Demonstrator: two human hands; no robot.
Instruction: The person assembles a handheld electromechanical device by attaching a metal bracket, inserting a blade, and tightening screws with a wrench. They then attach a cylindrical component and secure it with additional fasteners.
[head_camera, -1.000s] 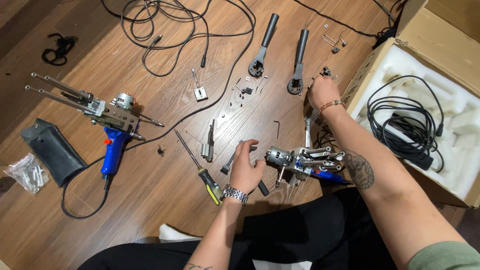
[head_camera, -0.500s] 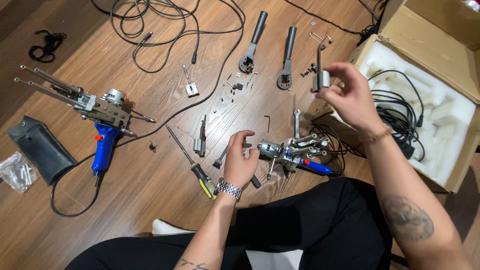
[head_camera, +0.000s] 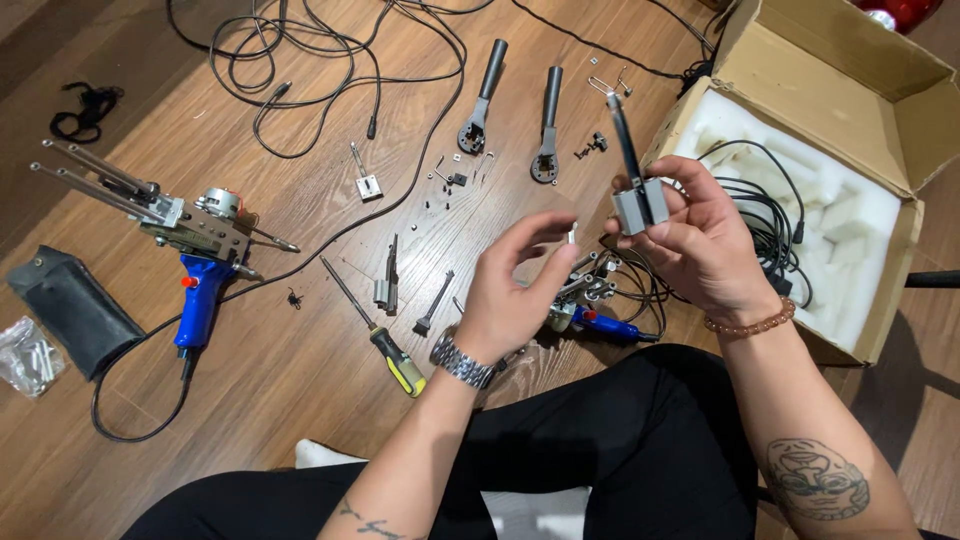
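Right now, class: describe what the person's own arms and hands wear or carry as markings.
Both forearms are bare, with no sleeves. The left hand has a silver metal wristwatch and small script tattoo. The right hand has a brown bead bracelet; its forearm bears a round tattoo.

Single head-worn view, looking steeply down from close above seated lap onto wooden floor (head_camera: 300, 400), cardboard box (head_camera: 880, 120) at right edge.
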